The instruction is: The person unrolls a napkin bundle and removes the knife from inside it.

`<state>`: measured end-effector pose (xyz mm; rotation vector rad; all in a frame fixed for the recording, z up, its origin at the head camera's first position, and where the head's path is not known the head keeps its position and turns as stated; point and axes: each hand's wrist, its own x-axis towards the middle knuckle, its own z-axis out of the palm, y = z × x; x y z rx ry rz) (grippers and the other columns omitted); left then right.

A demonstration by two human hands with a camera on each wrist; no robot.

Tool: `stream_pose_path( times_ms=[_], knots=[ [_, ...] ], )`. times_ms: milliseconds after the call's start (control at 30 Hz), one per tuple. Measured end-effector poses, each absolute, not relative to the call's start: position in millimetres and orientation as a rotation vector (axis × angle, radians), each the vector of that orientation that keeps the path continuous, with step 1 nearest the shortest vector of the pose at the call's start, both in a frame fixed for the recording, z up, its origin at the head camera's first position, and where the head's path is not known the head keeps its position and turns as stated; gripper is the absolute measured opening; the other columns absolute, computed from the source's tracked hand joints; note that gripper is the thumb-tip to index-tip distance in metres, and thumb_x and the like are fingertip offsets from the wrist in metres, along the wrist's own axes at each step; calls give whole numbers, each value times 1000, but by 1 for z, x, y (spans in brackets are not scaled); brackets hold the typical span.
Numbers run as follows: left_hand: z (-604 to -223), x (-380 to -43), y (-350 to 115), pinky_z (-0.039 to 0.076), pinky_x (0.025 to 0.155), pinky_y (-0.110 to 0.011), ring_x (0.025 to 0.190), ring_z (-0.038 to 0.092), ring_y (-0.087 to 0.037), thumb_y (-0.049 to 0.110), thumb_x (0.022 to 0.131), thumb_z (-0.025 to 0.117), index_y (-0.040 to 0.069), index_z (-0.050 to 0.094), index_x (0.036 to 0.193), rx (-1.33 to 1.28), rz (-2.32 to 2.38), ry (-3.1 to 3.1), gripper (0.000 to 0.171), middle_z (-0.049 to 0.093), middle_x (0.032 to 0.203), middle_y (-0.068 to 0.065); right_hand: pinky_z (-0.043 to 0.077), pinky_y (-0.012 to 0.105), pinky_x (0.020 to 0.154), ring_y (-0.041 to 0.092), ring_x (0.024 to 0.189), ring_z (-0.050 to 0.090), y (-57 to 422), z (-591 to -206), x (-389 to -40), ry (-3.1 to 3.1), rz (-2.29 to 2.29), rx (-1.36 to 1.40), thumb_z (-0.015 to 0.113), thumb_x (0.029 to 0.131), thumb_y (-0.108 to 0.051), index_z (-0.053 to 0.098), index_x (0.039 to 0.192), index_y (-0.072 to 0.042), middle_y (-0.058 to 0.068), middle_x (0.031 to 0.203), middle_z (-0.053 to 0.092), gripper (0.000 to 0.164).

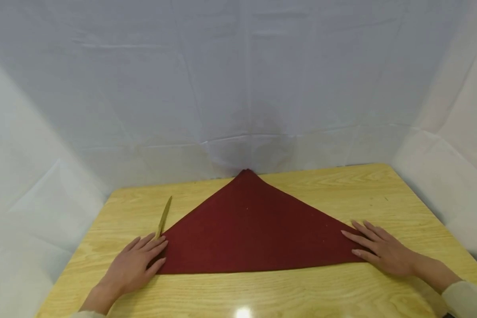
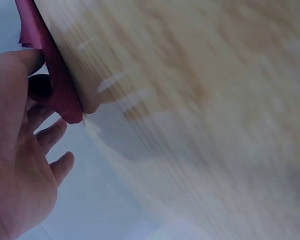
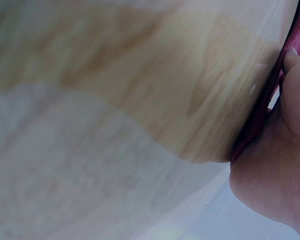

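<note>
Left hand [image 1: 133, 265] and right hand [image 1: 387, 251] rest, fingers extended, gripping nothing, on opposite ends of dark-red triangular cloth [image 1: 254, 234] on wood-grain table [image 1: 222, 296]; even outward smoothing should keep it flat.

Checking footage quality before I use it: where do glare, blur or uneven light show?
Head view: bright glare on the table at the bottom edge, backdrop dim grey between paler sides, red cloth clearly outlined; left wrist view: wood grain soft; right wrist view: grain blurred, pale sheen lower left.
</note>
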<state>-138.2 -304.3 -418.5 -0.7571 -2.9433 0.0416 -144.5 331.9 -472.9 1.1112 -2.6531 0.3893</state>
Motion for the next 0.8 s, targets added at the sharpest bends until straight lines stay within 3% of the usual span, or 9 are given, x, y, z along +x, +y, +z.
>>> stream_pose_path(
  times_ms=[800],
  knots=[
    [-417,-125,-337,29,105,-52,132,38,-35,33,97,56,8,55,137,-654,-96,-3002,47,47,142,-8,-4,14,107,27,142,12,330,-472,-143,-2703,421,1076,57,96,-17,43,145,-17,4,156,18,51]
  ],
)
